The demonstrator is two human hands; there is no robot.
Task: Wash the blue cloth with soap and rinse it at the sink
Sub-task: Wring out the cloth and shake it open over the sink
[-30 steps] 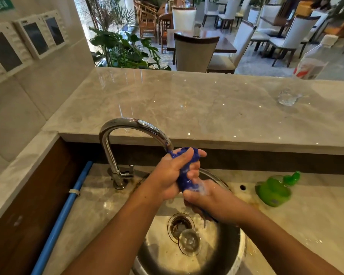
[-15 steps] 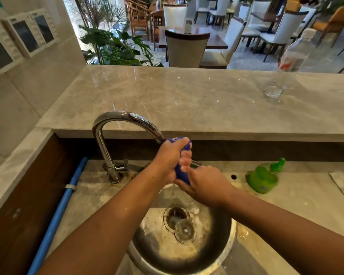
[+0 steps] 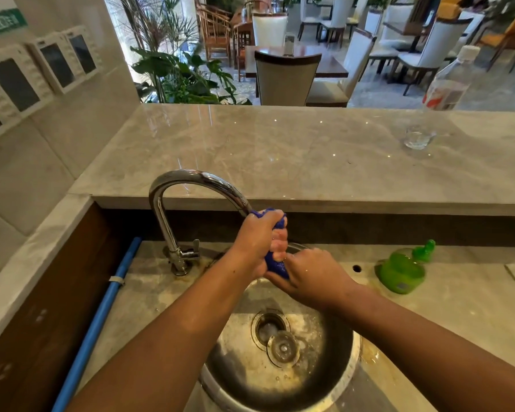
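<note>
Left grip [image 3: 257, 239], right grip [image 3: 312, 273] round cloth [image 3: 276, 265]

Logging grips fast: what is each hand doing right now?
Left hand: closed round the upper end of the blue cloth.
Right hand: closed on the cloth's lower end.

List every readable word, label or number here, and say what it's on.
Nothing can be read for certain.
Green wall sign: white characters, too blurred to read.
Clear bottle: red-and-white label, blurred.
Green soap bottle: small grey label, too small to read.
</note>
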